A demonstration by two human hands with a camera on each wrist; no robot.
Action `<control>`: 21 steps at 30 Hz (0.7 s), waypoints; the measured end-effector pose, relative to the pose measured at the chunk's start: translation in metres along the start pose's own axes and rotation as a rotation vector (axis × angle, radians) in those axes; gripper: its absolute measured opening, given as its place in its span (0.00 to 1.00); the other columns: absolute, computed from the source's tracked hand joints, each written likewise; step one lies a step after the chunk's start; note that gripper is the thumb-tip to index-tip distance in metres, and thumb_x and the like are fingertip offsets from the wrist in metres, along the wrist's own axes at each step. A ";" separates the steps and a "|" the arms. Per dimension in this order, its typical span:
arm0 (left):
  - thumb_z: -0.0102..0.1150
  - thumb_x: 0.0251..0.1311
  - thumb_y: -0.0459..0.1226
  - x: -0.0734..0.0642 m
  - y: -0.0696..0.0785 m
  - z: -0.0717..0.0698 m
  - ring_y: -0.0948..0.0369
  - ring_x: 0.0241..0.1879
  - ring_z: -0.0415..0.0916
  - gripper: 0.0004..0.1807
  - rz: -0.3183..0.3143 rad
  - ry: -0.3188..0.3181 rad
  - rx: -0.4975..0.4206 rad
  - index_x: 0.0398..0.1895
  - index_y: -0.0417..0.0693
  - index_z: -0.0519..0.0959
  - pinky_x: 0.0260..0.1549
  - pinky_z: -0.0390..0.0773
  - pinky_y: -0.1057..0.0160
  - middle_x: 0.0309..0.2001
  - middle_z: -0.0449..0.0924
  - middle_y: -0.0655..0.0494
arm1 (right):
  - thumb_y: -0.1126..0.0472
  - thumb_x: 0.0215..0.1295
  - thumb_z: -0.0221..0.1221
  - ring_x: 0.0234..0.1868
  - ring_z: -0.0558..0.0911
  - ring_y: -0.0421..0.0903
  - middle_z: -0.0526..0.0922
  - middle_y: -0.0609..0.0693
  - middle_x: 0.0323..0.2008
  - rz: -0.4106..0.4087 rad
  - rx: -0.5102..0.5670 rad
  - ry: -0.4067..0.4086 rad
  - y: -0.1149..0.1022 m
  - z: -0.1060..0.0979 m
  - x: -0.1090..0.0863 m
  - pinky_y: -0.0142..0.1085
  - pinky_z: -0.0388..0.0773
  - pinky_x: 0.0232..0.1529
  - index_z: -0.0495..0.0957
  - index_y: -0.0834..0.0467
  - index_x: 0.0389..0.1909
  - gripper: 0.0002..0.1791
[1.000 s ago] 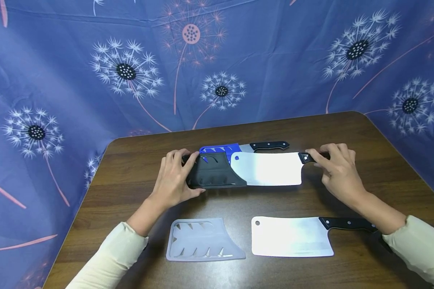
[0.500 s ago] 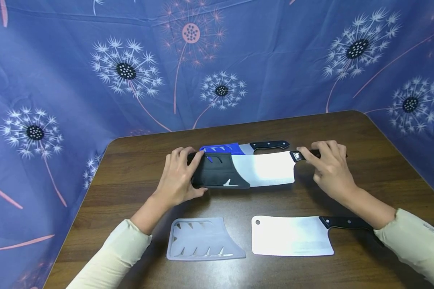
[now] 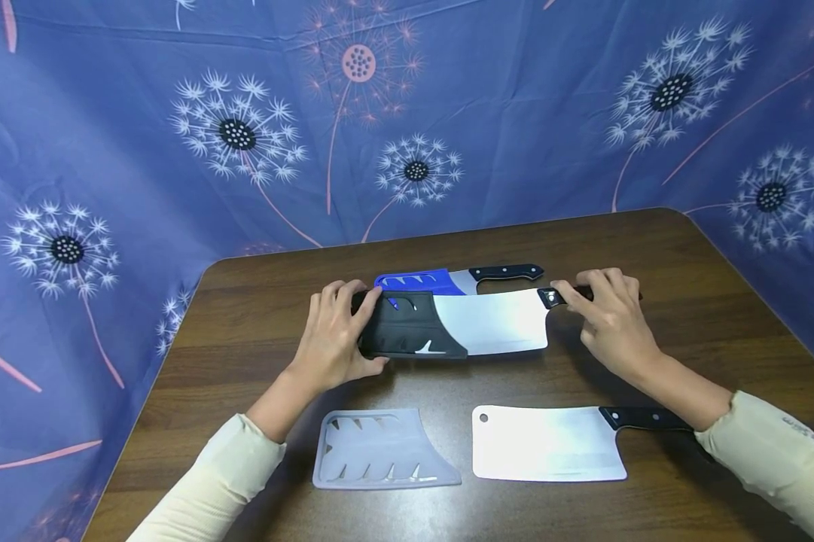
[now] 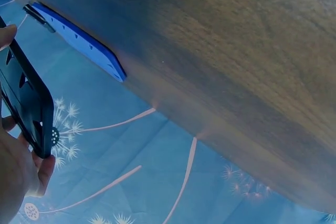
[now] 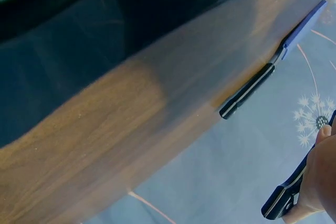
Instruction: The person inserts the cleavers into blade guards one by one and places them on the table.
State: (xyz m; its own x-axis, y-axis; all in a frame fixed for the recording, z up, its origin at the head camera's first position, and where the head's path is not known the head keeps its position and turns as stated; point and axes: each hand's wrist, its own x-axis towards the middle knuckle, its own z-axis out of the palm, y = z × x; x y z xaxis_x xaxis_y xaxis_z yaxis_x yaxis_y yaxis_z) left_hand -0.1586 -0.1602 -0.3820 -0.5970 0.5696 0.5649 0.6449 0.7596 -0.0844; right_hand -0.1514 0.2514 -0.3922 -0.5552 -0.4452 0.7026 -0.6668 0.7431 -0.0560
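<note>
My left hand point(image 3: 332, 335) grips the closed end of a black blade sheath point(image 3: 407, 327), thumb below and fingers over the top. Into its slanted mouth runs a cleaver point(image 3: 495, 322), the front of its blade hidden inside. Bright metal shows through a slot low on the sheath. My right hand point(image 3: 613, 320) holds the cleaver by its black riveted handle point(image 3: 551, 298). In the left wrist view the sheath point(image 4: 26, 87) stands on edge between thumb and fingers. The right wrist view catches the handle's butt point(image 5: 281, 200) poking out of the fist.
Behind lies a smaller knife with a black handle point(image 3: 508, 272) in a blue sheath point(image 3: 416, 281). Nearer me are a translucent white sheath point(image 3: 382, 452) and a second, bare cleaver point(image 3: 549, 444), its handle end under my right forearm. A dandelion-print cloth point(image 3: 515, 150) hangs behind the wooden table point(image 3: 257, 301).
My right hand has moved left, sliding the cleaver blade further into the black sheath. The left hand and sheath have shifted slightly right. In the last half second both dipped a little.
</note>
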 end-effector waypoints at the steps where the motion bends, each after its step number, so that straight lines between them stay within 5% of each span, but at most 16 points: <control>1: 0.73 0.24 0.59 -0.001 0.000 0.000 0.41 0.51 0.63 0.57 0.001 0.001 0.001 0.64 0.45 0.69 0.40 0.64 0.44 0.56 0.65 0.40 | 0.90 0.30 0.52 0.41 0.67 0.65 0.72 0.67 0.42 -0.006 0.001 0.005 0.000 0.000 0.000 0.62 0.59 0.40 0.76 0.58 0.55 0.44; 13: 0.72 0.22 0.61 0.001 0.003 0.002 0.42 0.50 0.64 0.57 -0.017 0.027 -0.017 0.63 0.44 0.70 0.40 0.64 0.44 0.54 0.68 0.39 | 0.89 0.35 0.54 0.38 0.66 0.63 0.73 0.66 0.41 0.007 0.001 0.051 -0.003 0.005 0.001 0.59 0.58 0.37 0.75 0.58 0.53 0.40; 21: 0.76 0.21 0.59 0.006 0.004 -0.002 0.41 0.52 0.63 0.57 -0.050 -0.025 0.002 0.62 0.42 0.69 0.41 0.63 0.44 0.55 0.65 0.39 | 0.90 0.35 0.49 0.38 0.66 0.64 0.73 0.67 0.40 -0.021 0.004 0.078 -0.003 0.006 0.009 0.60 0.57 0.37 0.75 0.58 0.54 0.41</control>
State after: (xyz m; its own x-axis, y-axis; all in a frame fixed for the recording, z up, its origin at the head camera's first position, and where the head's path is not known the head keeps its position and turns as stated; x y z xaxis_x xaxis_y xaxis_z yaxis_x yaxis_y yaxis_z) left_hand -0.1587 -0.1542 -0.3776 -0.6401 0.5387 0.5478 0.6132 0.7878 -0.0582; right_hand -0.1574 0.2419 -0.3895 -0.5008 -0.4205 0.7565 -0.6797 0.7322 -0.0430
